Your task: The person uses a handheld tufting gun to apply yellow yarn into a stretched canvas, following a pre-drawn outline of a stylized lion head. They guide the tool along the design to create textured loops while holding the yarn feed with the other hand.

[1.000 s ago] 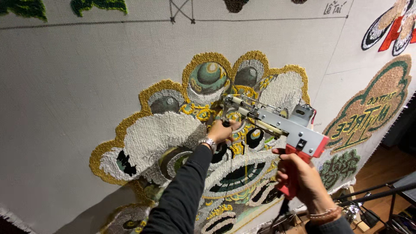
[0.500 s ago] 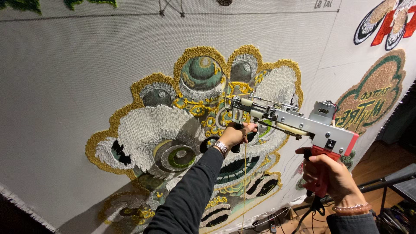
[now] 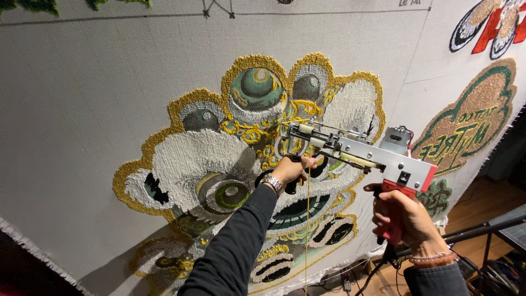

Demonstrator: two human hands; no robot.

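Fingers of my left hand (image 3: 289, 170) wrap the black front handle of the tufting gun (image 3: 356, 152); my right hand (image 3: 402, 214) grips its red rear handle. The gun's tip presses the stretched cloth (image 3: 82, 109) at the centre of the yellow-edged tufted lion design (image 3: 219, 164), yellow yarn (image 3: 307, 230) hanging below.

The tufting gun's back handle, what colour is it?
Red, on the tufting gun, gripped by the right hand; the head view shows it.

Bright even light, sharp, dim corners
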